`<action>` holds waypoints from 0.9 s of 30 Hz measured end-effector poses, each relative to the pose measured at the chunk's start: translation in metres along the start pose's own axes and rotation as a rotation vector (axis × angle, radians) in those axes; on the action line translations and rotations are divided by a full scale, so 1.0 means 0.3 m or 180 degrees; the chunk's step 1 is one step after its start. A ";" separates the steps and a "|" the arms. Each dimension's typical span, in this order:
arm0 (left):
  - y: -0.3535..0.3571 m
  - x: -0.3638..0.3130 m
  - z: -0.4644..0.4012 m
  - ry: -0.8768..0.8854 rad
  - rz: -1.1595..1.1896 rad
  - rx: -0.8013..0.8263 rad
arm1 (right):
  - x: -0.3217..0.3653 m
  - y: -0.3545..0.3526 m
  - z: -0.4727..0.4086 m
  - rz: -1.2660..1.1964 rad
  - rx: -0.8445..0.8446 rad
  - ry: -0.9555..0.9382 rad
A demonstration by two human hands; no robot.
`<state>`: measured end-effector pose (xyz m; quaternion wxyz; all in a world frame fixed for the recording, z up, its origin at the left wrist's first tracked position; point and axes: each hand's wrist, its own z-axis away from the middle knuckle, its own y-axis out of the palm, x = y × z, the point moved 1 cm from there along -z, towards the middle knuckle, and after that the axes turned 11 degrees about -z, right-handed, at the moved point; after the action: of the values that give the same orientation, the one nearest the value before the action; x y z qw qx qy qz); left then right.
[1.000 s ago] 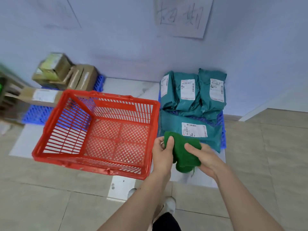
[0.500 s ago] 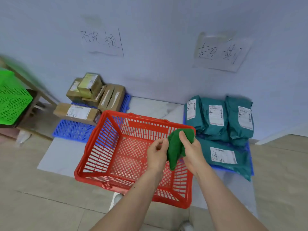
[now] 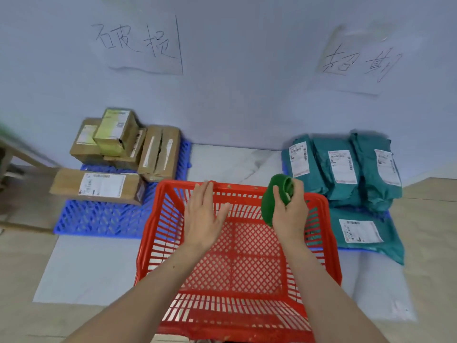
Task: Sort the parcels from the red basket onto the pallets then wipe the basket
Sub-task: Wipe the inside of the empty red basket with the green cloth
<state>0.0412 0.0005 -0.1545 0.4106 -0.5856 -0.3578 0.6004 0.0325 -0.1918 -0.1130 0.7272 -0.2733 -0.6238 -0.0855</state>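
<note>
Red slatted plastic basket [image 3: 237, 268] empty, directly below both hands, long axis near–far. Right hand [image 3: 289, 214] grips bunched green cloth [image 3: 274, 196] over far-right rim, nearer that wall. Left hand [image 3: 204, 214] flat, fingers straight, reaching toward far rim.

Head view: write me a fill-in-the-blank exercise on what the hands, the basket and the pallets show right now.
1. The right hand grips a green ____.
2. The red basket holds ____ parcels.
3. The cardboard boxes sit on the blue pallet to the ____ of the basket.
4. The left hand, fingers straight, reaches toward the basket's far ____.

Missing words: cloth; no; left; rim
</note>
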 end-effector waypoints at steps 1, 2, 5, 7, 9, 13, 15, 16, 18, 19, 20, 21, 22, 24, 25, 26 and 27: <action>0.015 0.023 -0.029 0.0096 -0.0261 0.0026 | -0.019 0.029 -0.016 0.0276 0.0023 -0.0202; 0.024 0.044 -0.051 0.0186 -0.0526 0.0065 | -0.036 0.055 -0.028 0.0541 0.0049 -0.0356; 0.058 0.103 -0.090 0.0340 -0.0985 0.0109 | -0.108 0.133 -0.042 0.1096 0.0081 -0.0365; 0.084 0.129 -0.093 0.0401 -0.0910 -0.0003 | -0.138 0.171 -0.032 0.0993 -0.0045 -0.0246; 0.101 0.133 -0.091 0.0417 -0.0762 -0.0135 | -0.144 0.200 -0.026 0.0828 -0.0182 -0.0226; 0.107 0.116 -0.085 0.0300 -0.0461 -0.0202 | -0.148 0.265 -0.016 0.0716 0.0060 -0.0327; 0.105 0.109 -0.082 0.0261 -0.0269 -0.0172 | -0.149 0.306 0.001 0.0580 0.0377 -0.0388; 0.102 0.108 -0.080 0.0241 -0.0169 -0.0160 | -0.147 0.324 0.012 0.0503 0.0537 -0.0412; 0.095 0.109 -0.081 0.0207 0.0006 -0.0151 | -0.149 0.339 0.020 0.0350 0.0789 -0.0357; 0.089 0.111 -0.082 0.0201 0.0084 -0.0137 | -0.150 0.333 0.019 0.0261 0.0916 -0.0317; 0.083 0.113 -0.083 0.0198 0.0166 -0.0109 | -0.152 0.318 0.022 0.0194 0.1087 -0.0322; 0.077 0.115 -0.083 0.0188 0.0255 -0.0072 | -0.156 0.295 0.030 0.0165 0.1285 -0.0372; 0.072 0.117 -0.084 0.0168 0.0340 -0.0032 | -0.156 0.268 0.042 0.0208 0.1468 -0.0419; 0.064 0.117 -0.084 0.0132 0.0429 0.0028 | -0.169 0.212 0.080 0.0297 0.1681 -0.0275; 0.062 0.117 -0.083 0.0123 0.0438 0.0043 | -0.172 0.185 0.102 0.0228 0.1635 -0.0053; 0.060 0.116 -0.083 0.0116 0.0435 0.0055 | -0.170 0.164 0.120 0.0048 0.1482 0.0174; 0.059 0.116 -0.083 0.0117 0.0420 0.0072 | -0.167 0.149 0.134 -0.0232 0.1251 0.0422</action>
<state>0.0654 0.0239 -0.1863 0.3831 -0.6142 -0.3040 0.6193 0.0083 -0.1451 -0.1709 0.8024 -0.0973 -0.5888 -0.0061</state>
